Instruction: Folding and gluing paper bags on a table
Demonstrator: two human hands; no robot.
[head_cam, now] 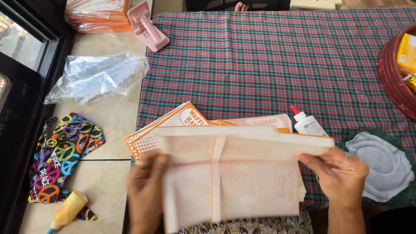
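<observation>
Paper bag (232,173), blurred, gripped by left hand (145,190) and right hand (340,173) fingers; wrists cut off.

Paper bag (229,173) between both hands

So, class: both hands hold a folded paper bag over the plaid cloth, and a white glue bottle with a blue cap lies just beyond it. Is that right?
Not quite: the head view shows the glue bottle has a red cap, not blue. The rest stands: the left hand and right hand hold the folded paper bag over the plaid cloth.
</observation>
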